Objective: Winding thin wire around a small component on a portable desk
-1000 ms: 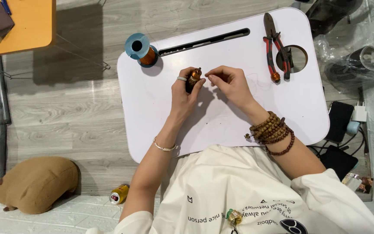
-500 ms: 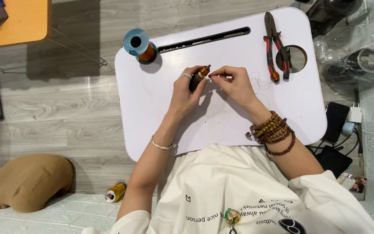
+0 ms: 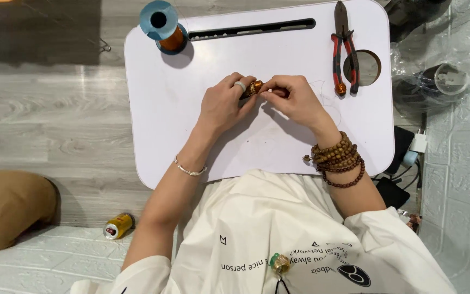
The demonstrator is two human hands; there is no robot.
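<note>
A small copper-wound coil [image 3: 254, 87] sits mid-frame above the white desk [image 3: 153, 125], pinched by the left hand [image 3: 225, 103]; the right hand [image 3: 292, 98] pinches beside it, perhaps on thin wire. Pliers [image 3: 345, 49] lie upper right.

Bright, even light; the white tray [image 3: 159, 125] glares slightly, soft shadows lie under both forearms, and focus stays sharp.
</note>
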